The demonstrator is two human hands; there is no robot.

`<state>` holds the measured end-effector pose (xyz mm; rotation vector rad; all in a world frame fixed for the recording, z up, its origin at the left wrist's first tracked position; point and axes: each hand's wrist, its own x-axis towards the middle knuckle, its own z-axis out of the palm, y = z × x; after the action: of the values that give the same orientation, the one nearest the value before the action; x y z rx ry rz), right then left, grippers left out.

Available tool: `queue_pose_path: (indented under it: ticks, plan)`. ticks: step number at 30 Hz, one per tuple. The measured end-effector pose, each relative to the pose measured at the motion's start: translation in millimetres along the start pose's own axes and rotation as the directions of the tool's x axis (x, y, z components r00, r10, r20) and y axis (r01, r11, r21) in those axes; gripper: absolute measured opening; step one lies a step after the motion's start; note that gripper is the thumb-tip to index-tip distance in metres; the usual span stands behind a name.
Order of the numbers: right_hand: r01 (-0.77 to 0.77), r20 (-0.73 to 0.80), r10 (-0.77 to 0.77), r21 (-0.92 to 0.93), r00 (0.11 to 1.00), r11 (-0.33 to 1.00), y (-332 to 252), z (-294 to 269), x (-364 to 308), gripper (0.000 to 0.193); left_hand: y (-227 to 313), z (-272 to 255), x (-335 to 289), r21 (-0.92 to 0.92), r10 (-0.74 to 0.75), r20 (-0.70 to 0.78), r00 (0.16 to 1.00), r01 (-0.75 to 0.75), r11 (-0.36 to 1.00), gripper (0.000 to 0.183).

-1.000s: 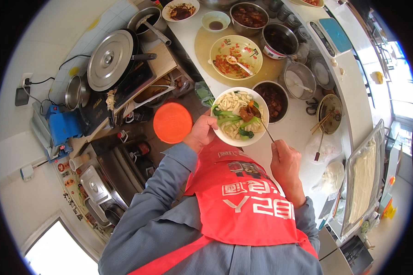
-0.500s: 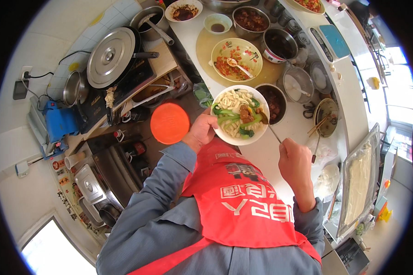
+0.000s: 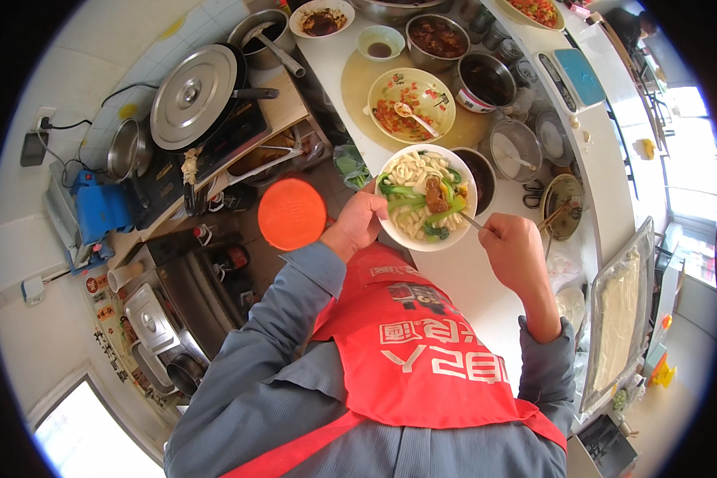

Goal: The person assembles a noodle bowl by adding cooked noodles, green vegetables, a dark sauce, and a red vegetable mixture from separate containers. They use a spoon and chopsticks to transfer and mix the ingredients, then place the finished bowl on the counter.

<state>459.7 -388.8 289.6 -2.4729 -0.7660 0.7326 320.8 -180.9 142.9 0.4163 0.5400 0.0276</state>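
Note:
My left hand [image 3: 360,223] grips the near left rim of a white bowl [image 3: 419,244], thumb over the edge, and holds it up beside the counter. Thick pale noodles [image 3: 410,171] fill the bowl, with green leafy vegetables [image 3: 400,191] and brown braised meat chunks [image 3: 436,196] on top. My right hand [image 3: 514,253] is closed around the thin metal handle of a spoon [image 3: 473,222], which reaches over the bowl's right rim. The spoon's head is hard to make out among the toppings. Just behind the bowl, partly covered by it, stands a metal pot of dark meat [image 3: 480,179].
On the counter stand a yellow bowl [image 3: 382,123] of chopped red topping, a pot of dark liquid [image 3: 486,80] and a basin of white powder [image 3: 506,147]. An orange round lid [image 3: 292,213] lies left of my hand. A lidded pan [image 3: 195,99] sits at far left.
The bowl has shifted slightly right with my left hand. My right hand has moved up toward it, and the spoon's head has gone from the bowl's right edge in over the toppings.

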Motion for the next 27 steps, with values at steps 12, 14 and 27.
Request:
queue_pose_path:
  ticks: [12,14,27]
  plan:
    - [0.215,-0.154,-0.283,-0.353,0.947,0.911,-24,-17,-34,0.010,6,5,8,-0.005,0.008,0.011,1.000,-0.008,1.000,0.083]
    - [0.250,-0.177,-0.338,-0.386,0.924,0.888,-21,-13,-37,0.010,6,5,8,-0.011,0.007,0.001,1.000,-0.007,1.000,0.084]
    - [-0.014,-0.199,0.186,0.647,0.962,0.762,17,-4,-38,0.010,14,13,6,-0.039,0.071,-0.024,0.997,-0.072,0.997,0.077]
